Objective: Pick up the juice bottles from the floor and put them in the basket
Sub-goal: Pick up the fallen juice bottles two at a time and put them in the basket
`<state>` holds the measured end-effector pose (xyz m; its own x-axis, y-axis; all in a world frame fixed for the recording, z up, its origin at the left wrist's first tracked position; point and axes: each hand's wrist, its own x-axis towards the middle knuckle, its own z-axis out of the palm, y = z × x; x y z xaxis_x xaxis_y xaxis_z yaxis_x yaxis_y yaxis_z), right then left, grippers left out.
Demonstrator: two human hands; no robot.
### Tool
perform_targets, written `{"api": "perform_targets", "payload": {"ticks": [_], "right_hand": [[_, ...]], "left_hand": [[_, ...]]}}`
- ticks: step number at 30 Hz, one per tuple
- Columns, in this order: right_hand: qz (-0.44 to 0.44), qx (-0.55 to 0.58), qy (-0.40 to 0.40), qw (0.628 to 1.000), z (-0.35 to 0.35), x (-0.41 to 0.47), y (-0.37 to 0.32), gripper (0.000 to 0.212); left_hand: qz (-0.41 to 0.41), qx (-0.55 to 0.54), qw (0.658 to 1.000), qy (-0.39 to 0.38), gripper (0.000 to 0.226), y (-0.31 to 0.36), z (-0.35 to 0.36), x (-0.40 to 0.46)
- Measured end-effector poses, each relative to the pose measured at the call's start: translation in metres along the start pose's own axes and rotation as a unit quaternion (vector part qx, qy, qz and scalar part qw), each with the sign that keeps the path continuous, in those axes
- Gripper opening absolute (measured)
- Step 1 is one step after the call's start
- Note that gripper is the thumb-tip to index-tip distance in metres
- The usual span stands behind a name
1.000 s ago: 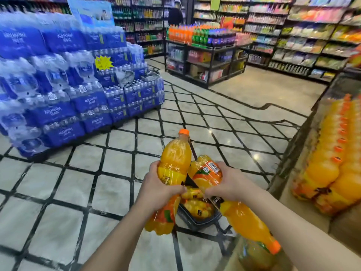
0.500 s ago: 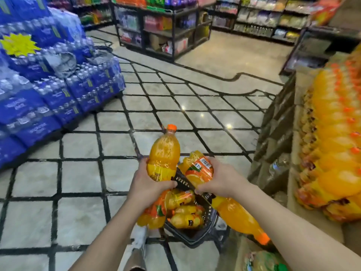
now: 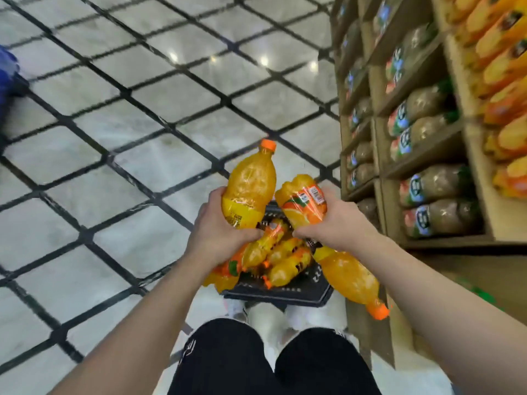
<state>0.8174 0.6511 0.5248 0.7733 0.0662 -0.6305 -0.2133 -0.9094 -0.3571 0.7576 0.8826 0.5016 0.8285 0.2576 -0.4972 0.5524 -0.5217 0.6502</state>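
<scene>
Both hands are holding a bottle each right above the basket. The left hand is wrapping its fingers and thumb around the middle of a clear plastic bottle of orange juice with a yellow label and orange cap, and that bottle is pointing cap-up and away, tilted a bit. The right hand is gripping a second plastic orange juice bottle with an orange-fruit label and a barcode sticker around its label, fingers curled tight. This one is sitting the other way round, base up and its orange cap pointing down toward the person's right side.

The two bottles are nearly touching at the top, just beside each other. Under them, a black plastic shopping basket with slotted walls is sitting on the floor in front of the person's white shoes, and a pile of smaller orange juice bottles is already lying in it, all jumbled on their sides.

The floor is pale marble tile with black grid lines. On the right, a cardboard display shelf is holding rows of brownish drink bottles with green caps, and more orange bottles are stacking up at the far right edge, blurry. The person's black trousers are filling the bottom.
</scene>
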Motion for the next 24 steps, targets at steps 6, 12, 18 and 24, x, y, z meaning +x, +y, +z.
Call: {"api": "perform_targets", "payload": {"ticks": [6,12,18,24], "right_hand": [[0.119,0.06,-0.047,0.99,0.095,0.093,0.064,0.1],[0.209,0.102,-0.107,0.967,0.207,0.171,0.134,0.095],[0.297,0.204,-0.073,0.93,0.288,0.233,0.175,0.113],[0.378,0.327,-0.038,0.865,0.328,0.291,0.189,0.126]], "left_hand": [[-0.061,0.05,0.995,-0.063,0.123,-0.077,0.072,0.095],[-0.092,0.069,0.988,-0.104,0.126,-0.164,0.153,0.16],[-0.128,0.064,0.979,-0.148,0.129,-0.226,0.208,0.197],[-0.156,0.093,0.971,-0.156,0.127,-0.265,0.244,0.22]]}}
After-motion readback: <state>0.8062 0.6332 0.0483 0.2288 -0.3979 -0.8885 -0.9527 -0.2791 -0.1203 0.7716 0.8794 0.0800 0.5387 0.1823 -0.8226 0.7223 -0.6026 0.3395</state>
